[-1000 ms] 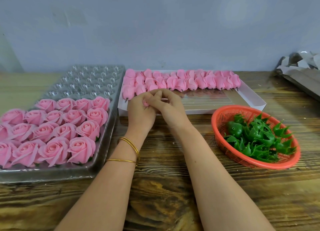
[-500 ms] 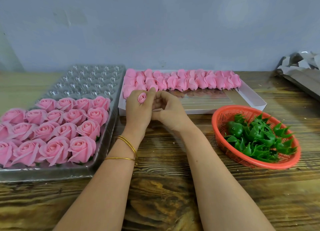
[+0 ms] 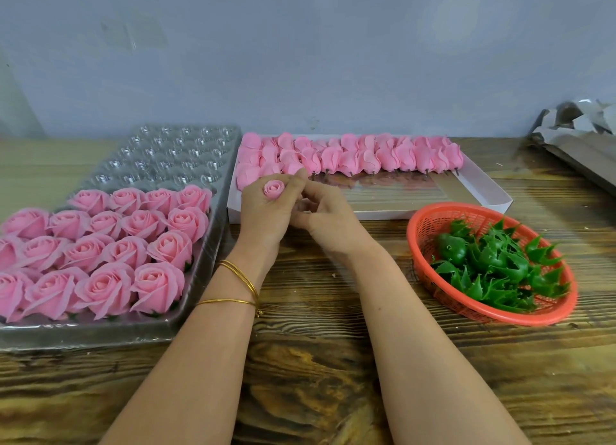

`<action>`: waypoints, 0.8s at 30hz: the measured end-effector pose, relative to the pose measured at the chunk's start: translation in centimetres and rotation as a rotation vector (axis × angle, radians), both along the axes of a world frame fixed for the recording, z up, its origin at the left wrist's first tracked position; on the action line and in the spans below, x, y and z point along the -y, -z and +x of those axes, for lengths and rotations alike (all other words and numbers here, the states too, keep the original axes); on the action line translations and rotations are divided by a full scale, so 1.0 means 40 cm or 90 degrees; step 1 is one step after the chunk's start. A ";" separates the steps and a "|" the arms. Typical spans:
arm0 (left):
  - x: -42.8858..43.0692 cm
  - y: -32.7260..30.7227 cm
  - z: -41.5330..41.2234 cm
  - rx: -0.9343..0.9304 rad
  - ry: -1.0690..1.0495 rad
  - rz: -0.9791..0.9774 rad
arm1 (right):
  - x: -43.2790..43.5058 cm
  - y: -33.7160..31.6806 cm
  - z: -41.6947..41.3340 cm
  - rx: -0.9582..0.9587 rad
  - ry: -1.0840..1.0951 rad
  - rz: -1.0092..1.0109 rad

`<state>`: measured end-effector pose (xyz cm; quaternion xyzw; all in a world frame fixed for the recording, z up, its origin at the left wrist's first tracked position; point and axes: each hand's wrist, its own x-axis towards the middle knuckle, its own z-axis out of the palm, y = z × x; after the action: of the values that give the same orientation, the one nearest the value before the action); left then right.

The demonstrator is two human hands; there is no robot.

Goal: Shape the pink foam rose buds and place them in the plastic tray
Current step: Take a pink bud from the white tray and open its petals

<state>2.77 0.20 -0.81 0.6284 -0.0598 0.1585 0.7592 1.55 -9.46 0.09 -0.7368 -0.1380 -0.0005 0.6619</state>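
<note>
Now our left hand [image 3: 263,212] curls round a pink rose bud [image 3: 274,188], raised just right of the plastic tray [image 3: 173,154]; our right hand [image 3: 328,216], fingers bent, meets the left, and we cannot tell whether it grips anything.

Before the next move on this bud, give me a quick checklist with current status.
1. Small pink foam rose bud gripped in left hand: ok.
2. Bud opened as wide as the finished pink roses: not ok, tightly rolled.
3. Clear plastic tray has free cups, far rows: ok.
4. Right hand free to shape: cannot tell, fingers curled against the left.
5. Green plastic calyxes stocked in orange mesh basket: ok.
</note>
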 end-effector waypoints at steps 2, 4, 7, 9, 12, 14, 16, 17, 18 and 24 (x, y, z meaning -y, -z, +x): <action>-0.001 -0.002 -0.002 0.003 -0.004 0.014 | -0.001 0.001 -0.001 -0.007 -0.018 0.013; 0.000 -0.002 -0.001 -0.002 -0.014 0.024 | -0.001 0.001 -0.002 -0.007 -0.030 0.021; 0.002 0.001 0.003 -0.024 -0.024 0.004 | 0.005 0.004 -0.001 0.004 -0.013 0.016; 0.002 0.003 0.007 -0.034 -0.018 -0.009 | 0.005 0.004 0.000 0.010 -0.002 0.010; 0.005 0.006 0.008 -0.041 -0.017 -0.015 | 0.001 0.003 -0.001 0.018 0.022 -0.006; 0.006 0.003 0.006 -0.037 -0.012 -0.013 | 0.000 0.002 -0.001 0.031 0.030 -0.022; 0.006 0.002 0.002 -0.016 0.000 0.007 | 0.000 0.000 0.000 0.044 0.033 -0.035; 0.004 0.002 0.001 -0.006 0.007 0.011 | 0.000 0.000 0.000 0.048 0.030 -0.034; 0.003 0.002 0.001 -0.001 0.011 0.007 | 0.000 0.000 0.000 0.051 0.023 -0.029; 0.002 0.006 0.007 -0.001 -0.002 -0.013 | 0.003 -0.004 -0.004 0.045 0.002 0.009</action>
<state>3.07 0.12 -1.04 0.6208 -0.0567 0.1602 0.7654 1.40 -9.59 0.26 -0.7317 -0.1601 -0.0286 0.6619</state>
